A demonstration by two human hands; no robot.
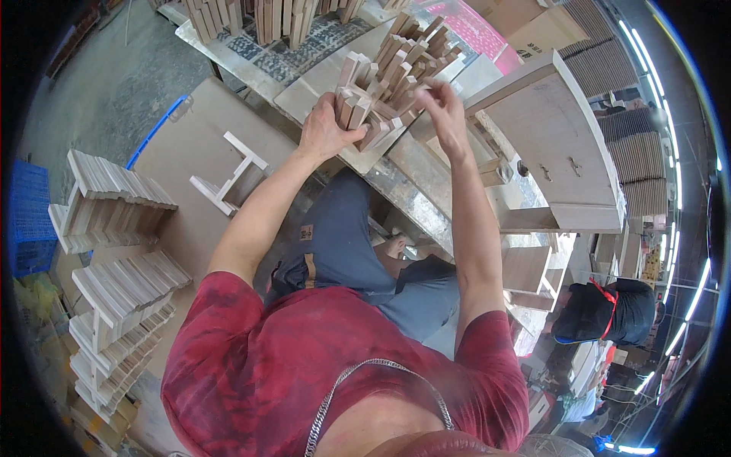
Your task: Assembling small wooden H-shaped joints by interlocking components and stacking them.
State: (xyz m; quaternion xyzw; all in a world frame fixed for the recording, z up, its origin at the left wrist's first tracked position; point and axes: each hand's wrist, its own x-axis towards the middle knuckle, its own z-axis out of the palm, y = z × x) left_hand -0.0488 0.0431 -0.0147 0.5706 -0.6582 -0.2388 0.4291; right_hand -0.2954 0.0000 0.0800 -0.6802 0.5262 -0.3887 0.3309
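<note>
On the worktable in front of me stands a dense cluster of upright wooden sticks (403, 68), square at their ends. My left hand (326, 131) is closed around the near left group of wooden sticks (354, 108), thumb on the near side and fingers on the far side. To the right of the cluster, my right hand (443, 114) is raised with bent fingers. Motion smears its fingertips, so whether they hold anything is unclear.
A large wooden panel assembly (567, 152) stands at the right. More sticks (282, 21) stand at the far edge. On the left are an H-shaped wooden frame (237, 174), stacked slatted pieces (122, 190) and a blue crate (32, 217). Another person (609, 312) is at the right.
</note>
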